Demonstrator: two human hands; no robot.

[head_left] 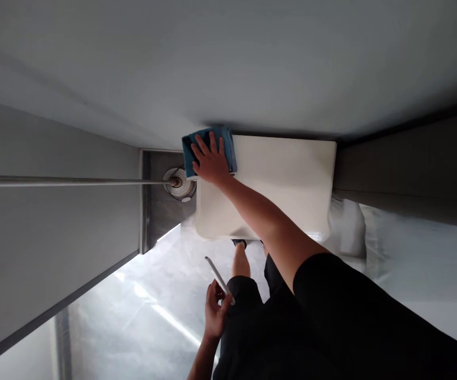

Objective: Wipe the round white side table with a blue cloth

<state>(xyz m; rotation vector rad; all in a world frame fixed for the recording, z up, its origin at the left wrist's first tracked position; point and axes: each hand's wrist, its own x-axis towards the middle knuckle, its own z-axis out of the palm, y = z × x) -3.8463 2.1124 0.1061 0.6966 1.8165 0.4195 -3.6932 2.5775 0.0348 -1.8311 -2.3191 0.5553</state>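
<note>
Overhead, a pale grey wall (228, 58) fills the upper frame from 9 to 3 o'clock. A light grey glossy floor (149, 311) spreads below centre toward 7 o'clock, with a white bed (410, 258) at 4 o'clock. A cream rectangular tabletop (287, 184) sits at centre, its far edge against the wall. A thin silver metal rod (70, 181) runs in from 9 o'clock toward a round white fitting (181, 184) just left of the tabletop.

The person, in black clothing (331, 327), reaches the right hand (211, 161) forward to 12 o'clock of centre. Fingers spread flat, palm pressed down on a blue folded cloth (208, 150), which lies on the tabletop's far left corner, touching the wall edge. No grasp: the hand is released and laid flat on the cloth.

The left hand (215, 311) sits low at 6 o'clock, fingers curled around a thin flat white object (217, 277), held edge-on; what it is cannot be told.
</note>
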